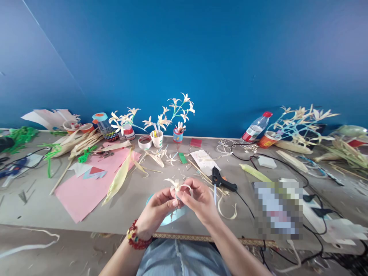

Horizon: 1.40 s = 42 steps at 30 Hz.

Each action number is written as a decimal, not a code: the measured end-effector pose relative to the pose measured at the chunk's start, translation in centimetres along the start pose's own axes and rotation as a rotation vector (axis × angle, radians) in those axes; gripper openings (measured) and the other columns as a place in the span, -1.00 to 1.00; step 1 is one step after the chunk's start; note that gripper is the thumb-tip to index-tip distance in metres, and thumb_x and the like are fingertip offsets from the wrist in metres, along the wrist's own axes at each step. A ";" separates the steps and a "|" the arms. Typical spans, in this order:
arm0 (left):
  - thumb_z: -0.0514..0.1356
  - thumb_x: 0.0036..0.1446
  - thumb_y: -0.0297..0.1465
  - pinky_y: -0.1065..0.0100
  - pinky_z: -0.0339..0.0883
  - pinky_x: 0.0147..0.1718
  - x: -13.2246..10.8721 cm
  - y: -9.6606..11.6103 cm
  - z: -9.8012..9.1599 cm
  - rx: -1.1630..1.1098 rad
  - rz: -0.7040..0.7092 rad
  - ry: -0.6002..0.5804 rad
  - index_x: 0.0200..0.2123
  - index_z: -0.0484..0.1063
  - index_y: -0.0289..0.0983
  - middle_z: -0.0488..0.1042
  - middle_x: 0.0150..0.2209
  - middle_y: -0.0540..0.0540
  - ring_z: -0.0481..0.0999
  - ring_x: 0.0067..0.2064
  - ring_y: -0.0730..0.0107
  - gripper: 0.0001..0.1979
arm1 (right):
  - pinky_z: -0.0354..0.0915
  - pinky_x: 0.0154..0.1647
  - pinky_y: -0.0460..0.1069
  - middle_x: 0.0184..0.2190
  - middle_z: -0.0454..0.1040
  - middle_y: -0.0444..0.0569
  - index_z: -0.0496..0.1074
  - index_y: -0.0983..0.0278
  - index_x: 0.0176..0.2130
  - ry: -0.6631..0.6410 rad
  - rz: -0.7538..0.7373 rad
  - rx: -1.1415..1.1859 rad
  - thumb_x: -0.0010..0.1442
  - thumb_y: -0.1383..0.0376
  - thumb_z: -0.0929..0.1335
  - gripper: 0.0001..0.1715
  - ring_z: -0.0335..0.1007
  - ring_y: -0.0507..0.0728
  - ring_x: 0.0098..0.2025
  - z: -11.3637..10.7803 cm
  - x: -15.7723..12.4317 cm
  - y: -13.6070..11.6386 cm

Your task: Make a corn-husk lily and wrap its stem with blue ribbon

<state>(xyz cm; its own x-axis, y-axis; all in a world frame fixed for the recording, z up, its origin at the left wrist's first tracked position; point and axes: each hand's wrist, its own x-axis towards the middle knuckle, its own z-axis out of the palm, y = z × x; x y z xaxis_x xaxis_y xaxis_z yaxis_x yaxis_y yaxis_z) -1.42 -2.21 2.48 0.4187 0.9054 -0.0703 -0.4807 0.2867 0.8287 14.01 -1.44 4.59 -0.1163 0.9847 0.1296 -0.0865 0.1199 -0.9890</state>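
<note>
Between my two hands, close to the table's front edge, is a pale husk flower [176,184] with thin curled petals. My left hand [159,203], with a red bead bracelet at the wrist, pinches it from the left near its base. From the right, the thumb and fingers of my right hand [199,197] are closed on it too. The fingers partly hide the flower's lower part. Beneath my hands lies a light blue round piece [175,217], mostly covered. A black glue gun [222,179] rests just right of my right hand, beside a curled husk strip [228,216].
Pink paper sheets [77,195] and a long husk [120,178] lie to the left. Along the back stand cups of husk flowers [156,138], a tape roll [145,142] and a plastic bottle [255,129]. Black cables [245,205] and a power strip [316,220] occupy the right.
</note>
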 end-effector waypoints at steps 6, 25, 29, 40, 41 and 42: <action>0.40 0.02 -0.30 0.37 0.22 -0.24 0.1 -0.1 0.0 -0.007 0.007 -0.005 -0.33 0.54 -0.33 0.43 -0.42 -0.07 0.36 -0.33 0.38 -0.77 | 0.34 -0.51 -0.05 -0.55 0.38 -0.19 0.31 0.22 -0.43 0.001 -0.023 0.017 0.12 0.11 0.48 -0.66 0.35 0.03 -0.58 -0.2 0.1 0.4; 0.30 0.17 -0.37 0.31 0.28 -0.08 0.1 -0.4 0.3 0.137 0.114 0.101 -0.27 0.50 -0.28 0.59 -0.20 -0.14 0.51 -0.12 0.27 -0.90 | 0.33 -0.21 0.01 -0.32 0.45 -0.04 0.45 0.22 -0.37 0.216 -0.418 -0.340 0.20 0.33 0.41 -0.91 0.42 0.16 -0.20 0.4 -0.7 0.7; 0.29 0.18 -0.35 0.28 0.30 -0.04 -0.1 -0.4 0.5 0.198 0.138 0.113 -0.24 0.51 -0.28 0.61 -0.16 -0.16 0.53 -0.07 0.23 -0.87 | 0.32 -0.23 0.00 -0.37 0.43 -0.06 0.44 0.23 -0.38 0.216 -0.407 -0.311 0.20 0.34 0.41 -0.90 0.41 0.14 -0.24 0.6 -0.8 0.8; 0.25 0.20 -0.33 0.29 0.33 -0.06 0.0 -0.6 0.9 0.305 0.231 0.156 -0.30 0.46 -0.28 0.59 -0.22 -0.15 0.53 -0.13 0.23 -0.87 | 0.34 -0.21 0.01 -0.45 0.45 -0.09 0.44 0.23 -0.41 0.239 -0.436 -0.383 0.20 0.39 0.39 -0.86 0.41 0.12 -0.32 0.9 -0.9 0.3; 0.25 0.20 -0.33 0.28 0.33 -0.05 0.0 -0.7 0.8 0.320 0.234 0.160 -0.30 0.46 -0.28 0.59 -0.21 -0.15 0.53 -0.13 0.23 -0.87 | 0.34 -0.21 0.01 -0.46 0.45 -0.09 0.43 0.22 -0.42 0.249 -0.445 -0.397 0.19 0.39 0.39 -0.85 0.41 0.13 -0.32 1.0 -0.9 0.4; 0.25 0.20 -0.33 0.28 0.33 -0.06 0.0 -0.8 0.8 0.331 0.238 0.163 -0.29 0.46 -0.28 0.59 -0.21 -0.15 0.53 -0.13 0.22 -0.87 | 0.34 -0.21 0.01 -0.47 0.44 -0.09 0.43 0.22 -0.43 0.255 -0.452 -0.410 0.19 0.40 0.39 -0.85 0.42 0.13 -0.32 1.0 -0.9 0.4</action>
<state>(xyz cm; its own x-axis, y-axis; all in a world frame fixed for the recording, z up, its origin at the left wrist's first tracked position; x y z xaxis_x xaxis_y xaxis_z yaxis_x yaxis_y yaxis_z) -0.43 -2.66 2.30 0.1862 0.9793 0.0794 -0.2653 -0.0277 0.9638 13.12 -2.38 4.18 0.0854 0.8190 0.5674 0.3177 0.5174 -0.7946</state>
